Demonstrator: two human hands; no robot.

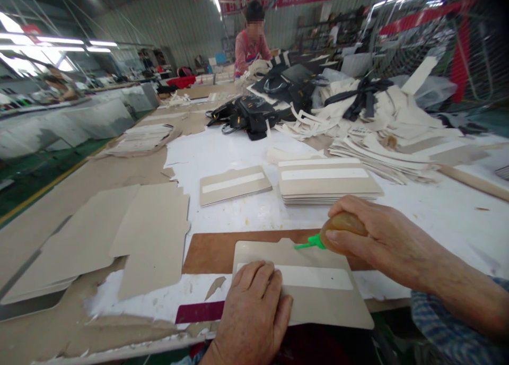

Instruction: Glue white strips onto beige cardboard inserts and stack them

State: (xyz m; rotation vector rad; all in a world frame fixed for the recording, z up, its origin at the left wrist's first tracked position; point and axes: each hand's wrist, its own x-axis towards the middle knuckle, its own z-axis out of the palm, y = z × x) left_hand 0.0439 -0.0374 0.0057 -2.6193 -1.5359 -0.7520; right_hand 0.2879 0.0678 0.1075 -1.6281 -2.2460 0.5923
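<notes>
Grey-tan, flat and stiff, a board with round corners (326, 309) and a long white strip (318, 278) across it lies right in front of the person, under the left hand (254, 301) and below the right hand (377, 237). Its far edge lies over a flat brown strip (222, 252) on the white sheet (226, 219) that covers the table, and its near edge pokes out past the table's side. The left hand is spread flat with its palm down, and it grips nothing. Its fingers are close together, its thumb is a little way out, and it rests on the left part of the board, on top of one end of the white strip. A thin, flat purple strip (200, 312) lies just beside it. The right hand is curled around a soft, round amber bottle (345, 226) with a thin green spout (314, 242). The bottle is tipped on its side, so the spout points left, over the far part of the board near the little bump on its edge. I cannot tell if the tip touches. The right arm comes in from the right, with a blue checked sleeve (449, 322) pushed back from the wrist. The left arm comes up from the bottom.
</notes>
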